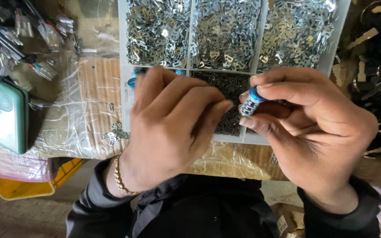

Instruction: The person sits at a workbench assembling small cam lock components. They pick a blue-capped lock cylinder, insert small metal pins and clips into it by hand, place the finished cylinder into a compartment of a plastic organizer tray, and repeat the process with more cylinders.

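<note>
Blue-capped, silver-ribbed little cylinder (251,102), shiny silver bits (225,31) in a white tray (123,53), green box (6,113), gold bracelet (119,177).

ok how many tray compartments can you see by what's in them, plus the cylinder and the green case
Compartments of the white tray with silver metal pieces: 3
Compartments with small dark pieces: 1
Blue-capped cylinder, pinched in the right hand: 1
Green case: 1
Total: 6
The left hand hides any further compartments.
</note>
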